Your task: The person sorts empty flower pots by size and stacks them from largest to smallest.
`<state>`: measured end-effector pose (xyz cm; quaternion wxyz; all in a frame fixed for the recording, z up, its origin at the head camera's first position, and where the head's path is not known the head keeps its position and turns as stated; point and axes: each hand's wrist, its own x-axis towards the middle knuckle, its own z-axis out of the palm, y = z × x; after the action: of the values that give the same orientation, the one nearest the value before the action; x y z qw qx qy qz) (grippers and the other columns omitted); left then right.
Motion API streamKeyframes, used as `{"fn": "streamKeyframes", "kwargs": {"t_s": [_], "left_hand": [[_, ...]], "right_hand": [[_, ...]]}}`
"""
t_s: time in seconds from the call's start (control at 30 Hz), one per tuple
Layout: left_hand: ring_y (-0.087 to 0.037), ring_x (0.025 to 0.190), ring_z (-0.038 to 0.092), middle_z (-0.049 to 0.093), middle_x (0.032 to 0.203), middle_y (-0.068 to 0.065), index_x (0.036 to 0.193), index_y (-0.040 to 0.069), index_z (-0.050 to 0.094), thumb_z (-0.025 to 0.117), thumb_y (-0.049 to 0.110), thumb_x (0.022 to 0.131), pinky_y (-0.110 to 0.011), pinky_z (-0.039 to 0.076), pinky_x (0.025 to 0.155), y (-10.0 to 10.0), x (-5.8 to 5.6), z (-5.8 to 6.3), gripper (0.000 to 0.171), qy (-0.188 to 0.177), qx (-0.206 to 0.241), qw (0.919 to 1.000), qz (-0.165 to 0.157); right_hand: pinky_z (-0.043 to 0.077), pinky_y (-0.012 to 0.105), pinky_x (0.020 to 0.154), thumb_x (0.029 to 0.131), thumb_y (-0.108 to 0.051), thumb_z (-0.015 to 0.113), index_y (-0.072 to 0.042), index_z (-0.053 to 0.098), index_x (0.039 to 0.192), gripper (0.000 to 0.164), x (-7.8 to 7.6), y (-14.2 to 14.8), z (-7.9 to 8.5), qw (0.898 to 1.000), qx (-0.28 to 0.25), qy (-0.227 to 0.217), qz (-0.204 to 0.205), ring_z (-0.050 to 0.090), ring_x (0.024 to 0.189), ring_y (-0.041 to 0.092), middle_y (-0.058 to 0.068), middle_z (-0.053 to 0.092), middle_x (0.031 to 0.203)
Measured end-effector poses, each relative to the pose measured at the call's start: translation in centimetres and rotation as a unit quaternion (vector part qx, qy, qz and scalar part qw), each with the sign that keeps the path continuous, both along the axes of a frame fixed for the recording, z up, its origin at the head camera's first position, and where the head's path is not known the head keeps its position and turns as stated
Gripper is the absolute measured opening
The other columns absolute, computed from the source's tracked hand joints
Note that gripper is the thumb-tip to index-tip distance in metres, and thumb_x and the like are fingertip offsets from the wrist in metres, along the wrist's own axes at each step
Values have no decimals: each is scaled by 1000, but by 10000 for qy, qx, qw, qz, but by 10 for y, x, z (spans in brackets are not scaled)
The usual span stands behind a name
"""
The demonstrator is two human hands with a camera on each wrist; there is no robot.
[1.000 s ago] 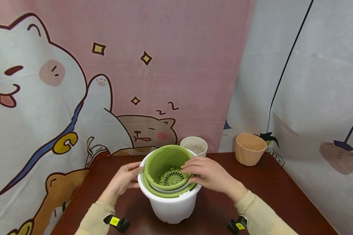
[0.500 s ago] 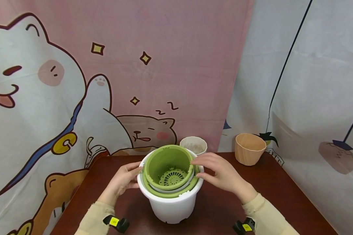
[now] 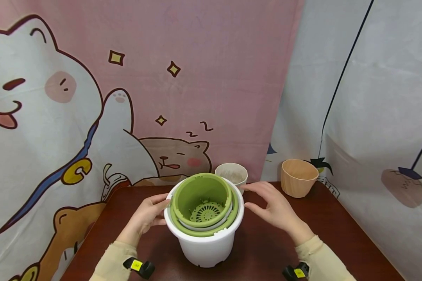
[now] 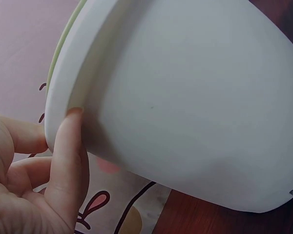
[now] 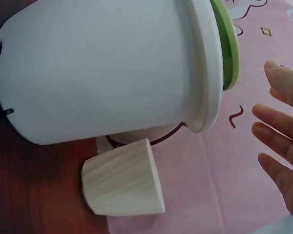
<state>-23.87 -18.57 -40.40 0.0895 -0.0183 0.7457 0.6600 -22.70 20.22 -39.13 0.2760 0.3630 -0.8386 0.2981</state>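
A large white flowerpot (image 3: 205,249) stands upright on the table, with several smaller pots nested inside it. Innermost is a green pot (image 3: 200,191) with a slotted bottom; a grey-white rim and a wider green rim (image 3: 204,233) show around it. My left hand (image 3: 145,212) pinches the white pot's rim at its left side, finger and thumb on either side of the lip in the left wrist view. Just off the rim's right side, my right hand (image 3: 272,207) holds nothing, its fingers spread and apart from the pot in the right wrist view (image 5: 283,131).
Behind the nested pots stands a small white ribbed pot (image 3: 232,173), partly hidden. A peach-coloured pot (image 3: 299,179) sits at the table's back right. The dark red table (image 3: 320,234) meets a cartoon-printed cloth backdrop (image 3: 232,78).
My right hand has let go of the inner green pot's rim and moved right, clear of the white pot. The left hand and the nested pots stay in place.
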Motion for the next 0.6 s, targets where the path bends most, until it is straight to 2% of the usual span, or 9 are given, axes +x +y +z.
{"fn": "streamKeyframes", "kwargs": {"t_s": [0.13,0.3,0.6], "left_hand": [[-18,69,65,65,90,-11,139,-2,53,59,14,100,-33,60,57,0,1,0,43,5,-19,10000,13],[-18,70,65,66,91,-11,139,-2,53,59,14,100,-33,60,57,0,1,0,44,8,-14,10000,4],[-18,70,66,67,90,-10,139,-4,52,58,13,100,-32,60,58,0,0,1,43,63,47,9999,-115]], "right_hand": [[50,37,92,78,-15,85,-16,65,126,52,-4,5,-11,9994,-92,-24,-318,57,112,18,-6,65,120],[51,44,92,80,-18,84,-13,64,127,52,-11,11,-24,9974,-109,-308,-649,57,113,20,-3,64,120],[50,50,95,81,-22,83,-10,62,129,54,-25,23,-37,9933,81,-764,-864,57,114,26,4,64,123]]}}
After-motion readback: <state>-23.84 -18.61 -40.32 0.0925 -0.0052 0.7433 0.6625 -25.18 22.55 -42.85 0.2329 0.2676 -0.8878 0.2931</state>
